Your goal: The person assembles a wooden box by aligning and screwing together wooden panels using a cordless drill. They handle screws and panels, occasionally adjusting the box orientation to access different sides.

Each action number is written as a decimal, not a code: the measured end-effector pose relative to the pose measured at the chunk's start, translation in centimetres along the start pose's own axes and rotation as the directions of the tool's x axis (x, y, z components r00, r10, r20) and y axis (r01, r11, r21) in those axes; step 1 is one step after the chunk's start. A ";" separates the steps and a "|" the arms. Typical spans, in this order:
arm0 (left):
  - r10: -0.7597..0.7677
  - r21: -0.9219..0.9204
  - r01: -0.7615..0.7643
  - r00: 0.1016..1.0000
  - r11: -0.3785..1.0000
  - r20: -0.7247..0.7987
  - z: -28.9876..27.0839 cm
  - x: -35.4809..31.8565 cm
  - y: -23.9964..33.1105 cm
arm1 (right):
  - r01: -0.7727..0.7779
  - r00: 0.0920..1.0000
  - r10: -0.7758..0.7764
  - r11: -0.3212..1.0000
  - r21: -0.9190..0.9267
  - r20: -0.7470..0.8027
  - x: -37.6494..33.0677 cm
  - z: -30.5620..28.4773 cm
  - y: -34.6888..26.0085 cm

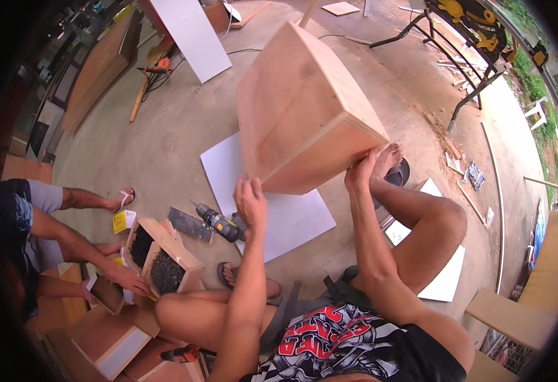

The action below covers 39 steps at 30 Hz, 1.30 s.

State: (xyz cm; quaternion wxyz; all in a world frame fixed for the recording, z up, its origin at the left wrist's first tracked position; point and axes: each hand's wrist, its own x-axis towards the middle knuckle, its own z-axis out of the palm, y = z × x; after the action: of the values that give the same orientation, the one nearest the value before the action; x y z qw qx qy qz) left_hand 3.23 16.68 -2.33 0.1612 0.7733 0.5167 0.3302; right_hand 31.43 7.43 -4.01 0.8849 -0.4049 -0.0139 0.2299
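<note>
**Plywood box raised over workshop floor**

A plywood box [304,111] is held tilted above a white sheet [292,216] on the concrete. Its lower edge is gripped by the left hand [251,202], fingers curled together, and the right hand [359,173], fingers pressed against the corner. A cordless drill [220,223] lies nearby.

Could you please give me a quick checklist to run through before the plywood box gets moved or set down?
1. Left hand grips the plywood box at its lower corner: ok.
2. Right hand supports the opposite lower corner: ok.
3. Box is level: not ok, tilted.
4. White sheet under the box is bare: ok.
5. Cordless drill is out of the way: not ok, it lies at the sheet's edge beside the left hand.
6. Joints are tight: cannot tell.
</note>
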 end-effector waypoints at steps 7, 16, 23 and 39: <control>-0.375 -0.765 0.552 0.821 0.332 0.431 -2.0 -3.9 2.2 | 0.221 0.960 -0.108 0.857 -0.465 0.259 -3.1 7.7 -2.8; -0.402 -0.867 0.496 0.802 0.039 0.441 -6.3 -2.7 3.6 | 0.599 0.716 -0.100 0.598 -0.533 0.691 -5.7 8.4 -3.2; -0.391 -0.871 0.481 0.823 0.097 0.411 -6.2 -2.4 3.0 | 0.513 0.764 0.011 0.596 -0.618 0.645 -5.7 6.4 -3.8; -0.424 -0.731 0.568 0.808 0.377 0.409 -9.3 0.9 3.1 | -0.238 0.915 -0.010 0.792 -0.562 -0.402 1.6 -6.9 4.5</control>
State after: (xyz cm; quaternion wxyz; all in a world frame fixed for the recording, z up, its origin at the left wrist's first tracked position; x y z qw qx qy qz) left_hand -0.69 15.30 6.62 0.6358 0.4331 0.4914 0.4082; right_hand 32.56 5.72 -12.19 0.6800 -0.7009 0.1129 0.1835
